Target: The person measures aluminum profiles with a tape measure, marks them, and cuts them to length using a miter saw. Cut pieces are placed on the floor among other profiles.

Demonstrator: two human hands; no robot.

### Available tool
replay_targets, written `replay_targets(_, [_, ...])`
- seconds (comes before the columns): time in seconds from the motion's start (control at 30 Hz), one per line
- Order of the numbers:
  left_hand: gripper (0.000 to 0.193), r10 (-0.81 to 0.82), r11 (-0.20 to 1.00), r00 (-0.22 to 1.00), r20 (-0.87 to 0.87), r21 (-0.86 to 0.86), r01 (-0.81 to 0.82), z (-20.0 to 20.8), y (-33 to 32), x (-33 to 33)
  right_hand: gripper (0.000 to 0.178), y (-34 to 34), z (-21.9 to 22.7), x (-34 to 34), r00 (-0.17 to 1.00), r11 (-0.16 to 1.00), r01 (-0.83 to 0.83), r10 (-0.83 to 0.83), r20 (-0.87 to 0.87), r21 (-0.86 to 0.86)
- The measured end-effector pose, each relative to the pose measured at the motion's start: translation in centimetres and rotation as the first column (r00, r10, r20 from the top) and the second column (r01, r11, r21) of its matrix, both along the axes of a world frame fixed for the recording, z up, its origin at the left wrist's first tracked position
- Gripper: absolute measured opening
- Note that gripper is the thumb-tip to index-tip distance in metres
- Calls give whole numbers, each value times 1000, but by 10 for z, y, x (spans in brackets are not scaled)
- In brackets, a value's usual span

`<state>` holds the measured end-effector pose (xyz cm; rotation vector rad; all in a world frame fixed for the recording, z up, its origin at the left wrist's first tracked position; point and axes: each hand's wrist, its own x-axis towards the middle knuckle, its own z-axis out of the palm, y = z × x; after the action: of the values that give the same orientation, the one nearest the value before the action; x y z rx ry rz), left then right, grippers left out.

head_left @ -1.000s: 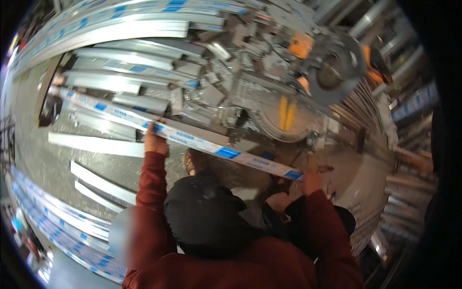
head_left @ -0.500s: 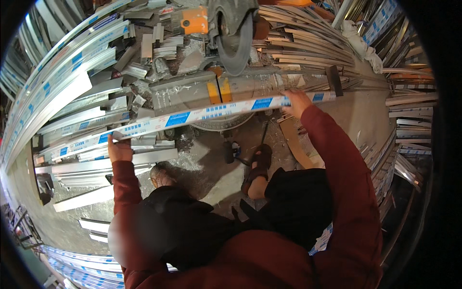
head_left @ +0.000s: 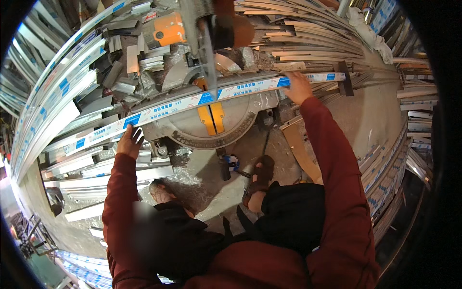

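Observation:
A long white metal strip (head_left: 168, 110), wrapped in film with blue patches, lies across the base of a mitre saw (head_left: 250, 115), against its fence. My left hand (head_left: 129, 143) is closed at the strip's lower edge, left of the saw base, one finger up against its face. On the right, my right hand (head_left: 299, 87) grips the strip from above, fingers over its top edge. The saw blade (head_left: 211, 62) hangs over the middle of the strip, blurred; whether it touches cannot be told. Under the strip shows the yellow slot insert (head_left: 211, 119).
A dark stop plate (head_left: 344, 79) stands at the strip's right end. Offcuts (head_left: 126, 86) and an orange saw part (head_left: 168, 30) lie behind to the left. Bundled strips (head_left: 313, 41) fill the back right. A blue and black tool part (head_left: 230, 164) sits below the saw base, near my feet.
The strip has moved away from me, onto the saw base and back to the fence, both hands travelling with it. The saw head has come lower over it.

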<state>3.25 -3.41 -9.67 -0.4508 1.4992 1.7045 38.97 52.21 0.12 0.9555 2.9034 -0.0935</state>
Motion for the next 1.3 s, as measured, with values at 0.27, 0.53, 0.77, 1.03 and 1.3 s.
replay_targets(0.27, [43, -750, 550, 661, -3, -557, 622, 101, -23, -48, 67, -21, -2, -15, 987, 992, -114, 106, -118, -58])
replay_targets(0.53, [51, -476, 861, -149, -867, -494, 120, 445, 192, -34, 64, -11, -4, -12, 979, 979, -195, 190, -79, -56])
replay_targets(0.77, [64, -753, 518, -368, -545, -836, 179, 468, 386, 106, 61, -13, 7, -20, 989, 984, -129, 119, -85, -125])
replay_targets(1.03, [60, -727, 24, -667, -162, -977, 210, 414, 354, 195, 58, 0, -29, -15, 890, 846, -103, -156, -428, -523])
replay_targets(1.3, [43, -811, 176, -512, -284, -952, 249, 369, 309, 242, 48, -23, -4, -27, 779, 545, -392, -232, -583, -741])
